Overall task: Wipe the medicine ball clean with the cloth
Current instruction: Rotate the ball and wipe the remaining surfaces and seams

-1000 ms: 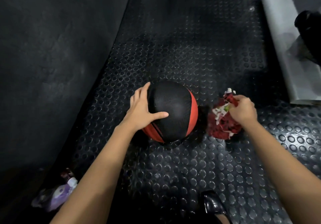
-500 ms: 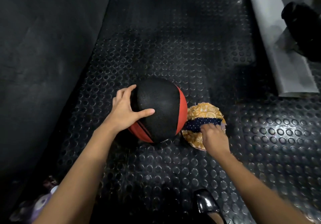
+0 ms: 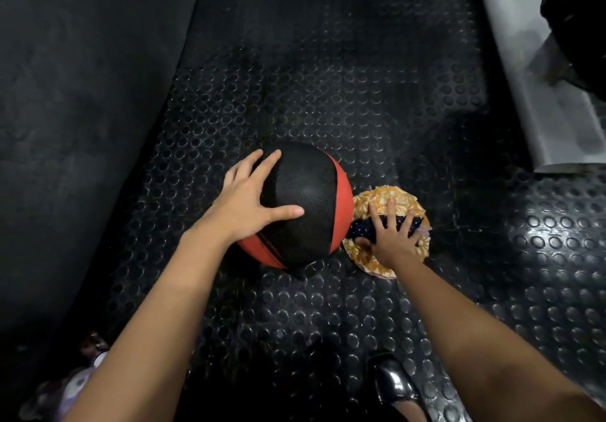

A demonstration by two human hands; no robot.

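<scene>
A black medicine ball (image 3: pixel 308 198) with red stripes rests on the studded black rubber floor (image 3: pixel 328 94). My left hand (image 3: pixel 246 205) lies over its left side, fingers spread and thumb across the top, holding it in place. Just right of the ball and touching it, a round yellow patterned cloth (image 3: pixel 390 197) with a dark blue dotted band lies flat on the floor. My right hand (image 3: pixel 393 238) presses flat on that cloth, fingers apart, gripping nothing.
A dark wall (image 3: pixel 82 94) rises along the left. A grey metal base (image 3: pixel 537 103) with a black object (image 3: pixel 577 28) on it sits at the upper right. A shiny black shoe (image 3: pixel 393 385) is at the bottom, a purple bottle (image 3: pixel 75 385) at bottom left.
My right hand held the cloth bunched up off the floor, then laid it flat beside the ball and spread its fingers over it. My left hand stayed on the ball.
</scene>
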